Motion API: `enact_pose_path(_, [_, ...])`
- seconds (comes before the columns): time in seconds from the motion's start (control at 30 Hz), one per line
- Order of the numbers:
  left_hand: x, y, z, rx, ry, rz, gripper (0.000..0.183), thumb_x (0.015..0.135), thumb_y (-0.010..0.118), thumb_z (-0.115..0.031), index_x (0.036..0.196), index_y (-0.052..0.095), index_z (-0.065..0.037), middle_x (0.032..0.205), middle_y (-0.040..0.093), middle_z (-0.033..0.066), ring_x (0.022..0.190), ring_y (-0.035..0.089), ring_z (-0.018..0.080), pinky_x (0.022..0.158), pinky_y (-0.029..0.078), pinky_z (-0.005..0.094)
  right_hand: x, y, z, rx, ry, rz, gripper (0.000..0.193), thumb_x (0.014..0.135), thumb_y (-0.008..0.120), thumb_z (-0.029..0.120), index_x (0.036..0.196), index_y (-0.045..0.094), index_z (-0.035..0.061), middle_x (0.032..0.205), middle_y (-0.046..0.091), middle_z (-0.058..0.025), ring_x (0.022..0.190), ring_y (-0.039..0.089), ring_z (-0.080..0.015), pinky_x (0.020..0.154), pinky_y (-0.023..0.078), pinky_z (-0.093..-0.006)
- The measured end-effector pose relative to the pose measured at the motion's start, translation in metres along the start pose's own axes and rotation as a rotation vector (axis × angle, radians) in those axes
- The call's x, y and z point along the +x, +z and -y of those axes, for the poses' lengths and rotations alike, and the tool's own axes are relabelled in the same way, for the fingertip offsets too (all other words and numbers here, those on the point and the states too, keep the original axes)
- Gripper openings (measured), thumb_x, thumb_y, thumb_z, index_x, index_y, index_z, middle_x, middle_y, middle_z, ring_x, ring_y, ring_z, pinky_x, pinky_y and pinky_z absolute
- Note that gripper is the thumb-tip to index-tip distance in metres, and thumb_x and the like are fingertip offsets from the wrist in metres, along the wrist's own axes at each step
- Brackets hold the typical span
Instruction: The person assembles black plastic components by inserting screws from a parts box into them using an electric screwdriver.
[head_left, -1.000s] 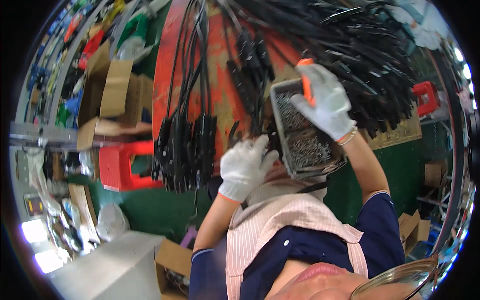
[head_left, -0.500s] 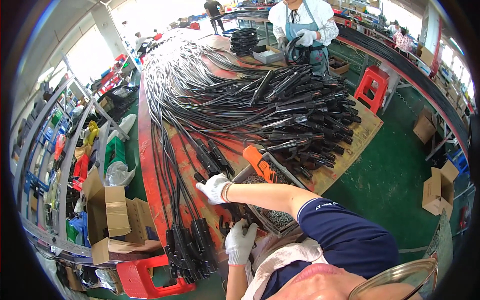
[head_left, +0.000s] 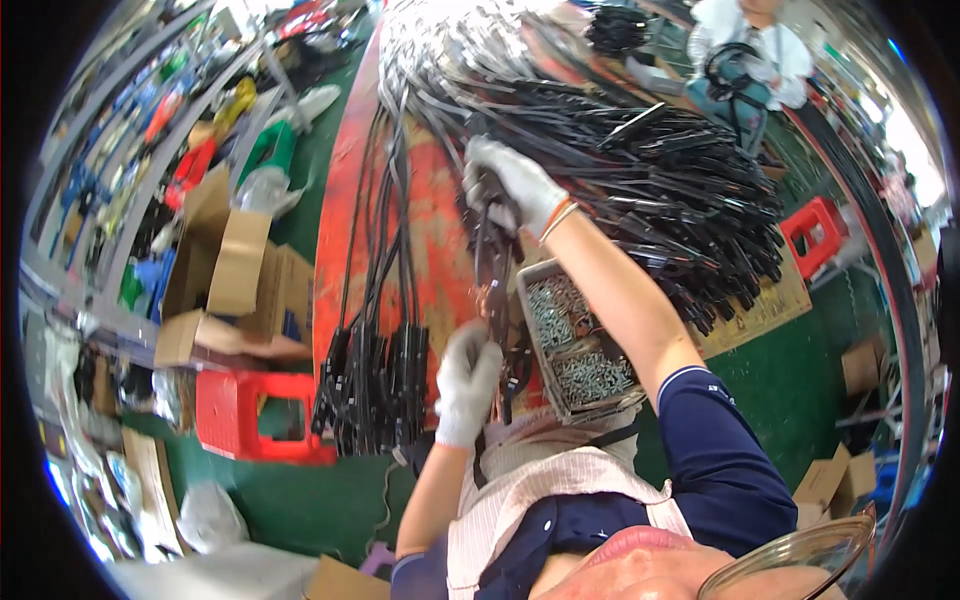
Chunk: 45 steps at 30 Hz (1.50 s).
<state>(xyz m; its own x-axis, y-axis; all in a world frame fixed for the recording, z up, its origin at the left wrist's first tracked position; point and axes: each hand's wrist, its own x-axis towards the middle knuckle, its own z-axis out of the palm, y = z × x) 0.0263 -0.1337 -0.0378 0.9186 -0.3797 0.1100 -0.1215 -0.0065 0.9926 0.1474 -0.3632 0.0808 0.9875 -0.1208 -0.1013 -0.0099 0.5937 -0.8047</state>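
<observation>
My right hand, in a white glove, is closed round a black cable part over the middle of the red worktable. My left hand, gloved too, has its fingers curled beside dark parts near the table's front edge; blur hides whether it grips one. Small coppery bits show between the hands. To the left hangs a bundle of cables ending in black housings. A tray of loose screws in compartments stands right of my hands.
A large heap of black cables with housings covers the table's right side. Beyond it a person holds a coiled cable. Red stools flank the table; open cardboard boxes and a loaded rack stand left.
The view has shifted. My right hand has moved farther over the table and now grips a black cable part. The orange tool seen by the screw tray is no longer visible.
</observation>
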Motion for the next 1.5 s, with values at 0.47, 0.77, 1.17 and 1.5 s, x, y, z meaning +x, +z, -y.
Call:
enact_pose_path(0.47, [0.129, 0.012, -0.013, -0.531, -0.649, 0.612, 0.055, 0.100, 0.042, -0.048, 0.109, 0.064, 0.002, 0.094, 0.069, 0.0131, 0.083, 0.068, 0.0222, 0.074, 0.053, 0.0317, 0.026, -0.010, -0.005, 0.066, 0.053, -0.039, 0.013, 0.087, 0.055, 0.011, 0.087, 0.060, -0.0005, 0.077, 0.064, -0.0094, 0.061, 0.063, -0.0203, 0.059, 0.055, -0.0310])
enact_pose_path(0.77, [0.111, -0.016, -0.019, -0.581, -0.620, 0.426, 0.066, 0.094, 0.050, -0.058, 0.118, 0.063, 0.002, 0.072, 0.064, 0.0034, 0.061, 0.061, 0.0112, 0.053, 0.049, 0.0212, 0.027, -0.019, 0.013, 0.063, 0.068, -0.064, 0.022, 0.094, 0.062, 0.027, 0.082, 0.056, 0.0089, 0.068, 0.060, -0.0029, 0.053, 0.059, -0.0136, 0.049, 0.051, -0.0278])
enact_pose_path(1.17, [0.026, -0.021, -0.045, 0.092, -0.057, 0.024, 0.027, 0.094, 0.062, -0.022, 0.107, 0.056, 0.001, 0.089, 0.060, 0.0034, 0.079, 0.052, 0.0091, 0.070, 0.047, 0.0269, -0.023, 0.021, -0.054, 0.103, 0.256, -0.007, 0.033, 0.092, 0.062, 0.048, 0.110, 0.055, 0.0210, 0.068, 0.054, 0.0021, 0.049, 0.047, -0.0087, 0.044, 0.042, -0.0245])
enact_pose_path(1.5, [0.045, -0.004, -0.070, -0.017, 0.214, -0.244, 0.034, 0.099, 0.050, -0.007, 0.132, 0.047, 0.002, 0.119, 0.058, 0.0098, 0.099, 0.057, 0.0111, 0.090, 0.046, 0.0263, -0.086, 0.069, -0.065, 0.183, 0.037, -0.174, 0.023, 0.093, 0.060, 0.033, 0.089, 0.053, 0.0115, 0.069, 0.049, 0.0007, 0.053, 0.044, -0.0091, 0.047, 0.039, -0.0235])
